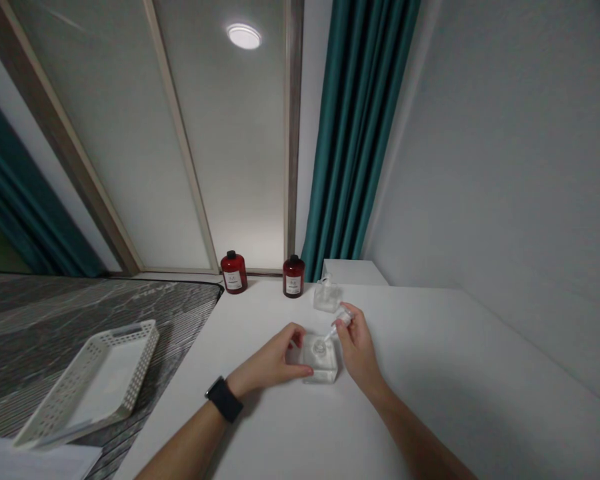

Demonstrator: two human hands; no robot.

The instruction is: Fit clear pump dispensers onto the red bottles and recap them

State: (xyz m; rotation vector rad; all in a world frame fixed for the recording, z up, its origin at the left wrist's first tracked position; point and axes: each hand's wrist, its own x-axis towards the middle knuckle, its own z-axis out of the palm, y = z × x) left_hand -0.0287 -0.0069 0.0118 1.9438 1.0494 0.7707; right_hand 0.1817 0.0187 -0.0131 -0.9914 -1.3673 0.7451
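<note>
A square clear glass bottle [321, 367] stands upright on the white table, its round mouth uncovered. My left hand [285, 357] grips it from the left, with the thumb at the near side and the fingers at the far side. Pinched in the fingers of my right hand [359, 347] is a clear pump top [345, 316]. Its pale stem slants down and left, the lower end at or just over the bottle's mouth; I cannot tell whether it is inside. A second square clear bottle [327, 298] with a top on it stands just beyond.
Two dark red bottles with black caps, the left one [234, 273] and the right one [293, 277], stand along the white table's [430, 373] far edge. To the left, a white perforated basket [93, 380] lies on a grey patterned surface. A wall runs along the right.
</note>
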